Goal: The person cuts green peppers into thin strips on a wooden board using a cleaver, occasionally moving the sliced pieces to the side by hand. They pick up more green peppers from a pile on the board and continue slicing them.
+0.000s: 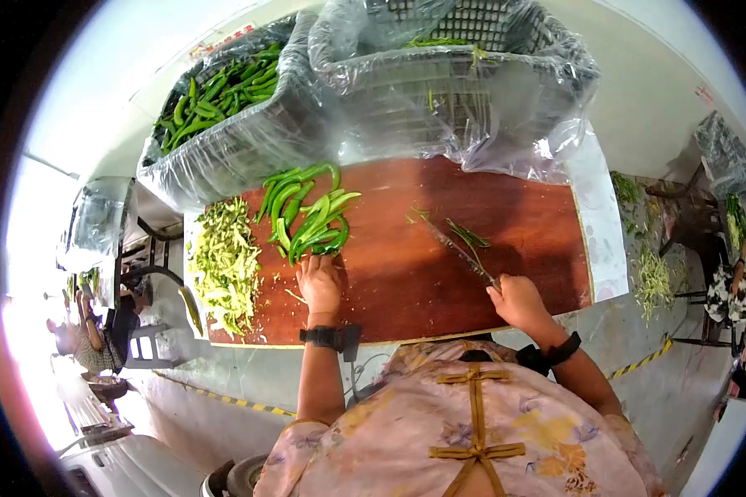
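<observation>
Green peppers (307,217) lie piled on the cutting board (406,286), at twelve o'clock from the left hand (319,283), whose flat, ungripping fingers touch their near ends. Their long axes run roughly twelve-to-six. The right hand (518,300), farther off at three o'clock, grips a knife (460,248).

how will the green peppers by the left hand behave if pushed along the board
Probably light and fairly stiff: the green peppers are slim pods holding their curve. Glossy skins suggest they slide easily on the cutting board. Loosely heaped by the left hand, they would likely scatter rather than roll straight.
</observation>
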Demonstrator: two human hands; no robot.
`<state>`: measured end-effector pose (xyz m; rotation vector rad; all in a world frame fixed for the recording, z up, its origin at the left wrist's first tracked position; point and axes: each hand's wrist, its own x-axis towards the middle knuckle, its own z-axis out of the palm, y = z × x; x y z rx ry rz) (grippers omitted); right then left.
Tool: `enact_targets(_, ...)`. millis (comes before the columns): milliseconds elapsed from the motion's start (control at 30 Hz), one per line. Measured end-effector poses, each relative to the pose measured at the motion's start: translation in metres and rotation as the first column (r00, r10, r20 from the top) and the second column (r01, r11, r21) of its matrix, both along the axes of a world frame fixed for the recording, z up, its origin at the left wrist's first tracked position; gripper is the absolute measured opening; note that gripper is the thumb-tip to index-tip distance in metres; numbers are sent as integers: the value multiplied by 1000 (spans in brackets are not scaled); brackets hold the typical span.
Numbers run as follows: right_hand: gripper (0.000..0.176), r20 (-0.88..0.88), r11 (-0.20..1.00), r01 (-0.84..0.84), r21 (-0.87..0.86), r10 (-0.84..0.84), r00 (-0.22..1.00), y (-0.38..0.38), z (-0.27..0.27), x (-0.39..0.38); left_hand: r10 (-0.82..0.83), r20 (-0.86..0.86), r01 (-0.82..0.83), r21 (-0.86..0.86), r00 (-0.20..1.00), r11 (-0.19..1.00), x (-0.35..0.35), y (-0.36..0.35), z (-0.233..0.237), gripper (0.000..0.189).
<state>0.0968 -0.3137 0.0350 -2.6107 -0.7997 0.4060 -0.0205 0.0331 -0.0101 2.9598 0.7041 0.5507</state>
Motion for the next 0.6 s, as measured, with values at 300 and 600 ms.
enact_targets(300, 25, -22, 994, 108, 10, -108, 994, -17, -1, 4, -333, 239, 397, -313, 912, 863, 45, -47, 15, 23)
enact_targets(600, 25, -5, 988, 128, 83, -128, 992, -23, -6, -1, -770, 123, 719, -475, 626, 508, 122, -128, -24, 22)
